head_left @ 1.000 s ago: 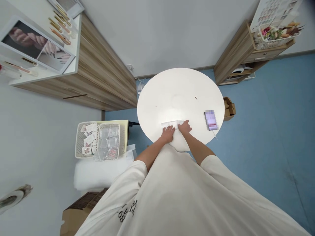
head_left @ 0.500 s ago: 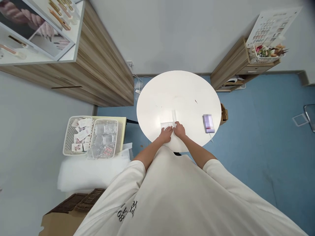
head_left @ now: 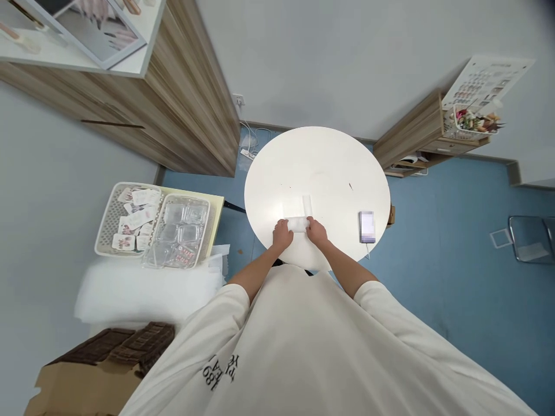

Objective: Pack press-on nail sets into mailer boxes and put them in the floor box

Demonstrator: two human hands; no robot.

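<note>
A small white wrapped bundle (head_left: 297, 224), longer sideways than deep, lies at the near side of the round white table (head_left: 321, 162). My left hand (head_left: 282, 234) grips its left end with curled fingers. At the other end, my right hand (head_left: 317, 231) has its fingers closed on it too. A narrow whitish strip (head_left: 307, 205) lies on the tabletop just beyond the bundle, near my right fingertips. What is inside the bundle cannot be seen.
A phone (head_left: 366, 226) with a cable is on the table's right side. At left, a basket of printed cards (head_left: 104, 231) and a basket of clear plastic boxes (head_left: 206, 231) stand above white foam sheeting (head_left: 147, 292). An opened cardboard box (head_left: 82, 387) is at lower left.
My hands have moved apart to the two ends of the white material, which now looks like a compact bundle. The whole view has shifted and tilted a little.
</note>
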